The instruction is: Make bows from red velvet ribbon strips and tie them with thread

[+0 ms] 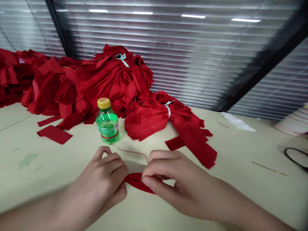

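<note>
My left grip and my right grip are both clenched, thumbs and fingers pinching a small red cloth strip between them; the strip sits at 6 o'clock, low over the tabletop, and I cannot tell whether it touches the surface; a thin red thread curves from just above my hands toward 11 o'clock and reaches a green plastic bottle, where a red line circles the lower part; the bottle has a yellow cap and stands at 11 o'clock, just in front of a big heap of red cloth; a ribbon-tied bundle lies at 12 o'clock with its strips fanning toward 1 o'clock; a loose red rectangle lies at 10 o'clock; a thin gold needle lies at 3 o'clock, near a black loop; a white sheet lies at 2 o'clock beneath window blinds.
</note>
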`<state>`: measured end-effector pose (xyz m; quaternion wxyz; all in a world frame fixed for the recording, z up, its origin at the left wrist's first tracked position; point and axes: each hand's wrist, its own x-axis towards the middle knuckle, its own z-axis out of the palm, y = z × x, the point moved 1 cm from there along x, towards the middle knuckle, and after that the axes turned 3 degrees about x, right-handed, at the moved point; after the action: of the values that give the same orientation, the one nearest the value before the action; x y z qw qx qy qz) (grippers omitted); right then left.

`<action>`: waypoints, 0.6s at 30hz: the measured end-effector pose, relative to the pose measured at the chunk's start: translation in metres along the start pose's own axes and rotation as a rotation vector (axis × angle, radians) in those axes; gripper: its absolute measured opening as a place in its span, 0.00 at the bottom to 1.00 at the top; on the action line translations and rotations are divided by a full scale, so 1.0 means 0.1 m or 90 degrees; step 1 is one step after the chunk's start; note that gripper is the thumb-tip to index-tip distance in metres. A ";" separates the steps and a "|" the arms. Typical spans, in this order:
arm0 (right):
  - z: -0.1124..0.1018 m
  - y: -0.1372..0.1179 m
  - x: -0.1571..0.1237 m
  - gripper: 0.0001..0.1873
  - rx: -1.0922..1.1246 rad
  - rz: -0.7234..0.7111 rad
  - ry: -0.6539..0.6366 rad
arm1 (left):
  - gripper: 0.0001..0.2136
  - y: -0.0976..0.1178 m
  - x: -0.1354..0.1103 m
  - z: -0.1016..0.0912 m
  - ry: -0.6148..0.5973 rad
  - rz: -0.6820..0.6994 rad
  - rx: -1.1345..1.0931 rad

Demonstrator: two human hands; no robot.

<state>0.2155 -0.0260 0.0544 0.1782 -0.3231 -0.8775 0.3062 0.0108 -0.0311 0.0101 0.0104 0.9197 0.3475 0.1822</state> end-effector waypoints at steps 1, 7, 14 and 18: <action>0.01 -0.01 -0.01 0.09 -0.021 0.005 0.007 | 0.08 -0.01 0.00 -0.01 -0.008 0.002 0.038; 0.15 -0.03 -0.04 0.09 -0.038 0.000 0.102 | 0.12 0.03 -0.04 -0.15 0.053 0.082 0.335; 0.37 0.01 0.00 0.07 0.052 0.001 0.204 | 0.07 0.03 -0.22 -0.33 0.161 -0.007 0.401; 0.44 -0.02 0.01 0.07 0.156 -0.013 0.241 | 0.03 -0.05 -0.15 -0.35 0.198 -0.047 0.328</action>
<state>0.1908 -0.0453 0.0229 0.3808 -0.3419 -0.7880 0.3424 -0.0147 -0.0401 0.0368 -0.2704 0.8399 0.4127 0.2261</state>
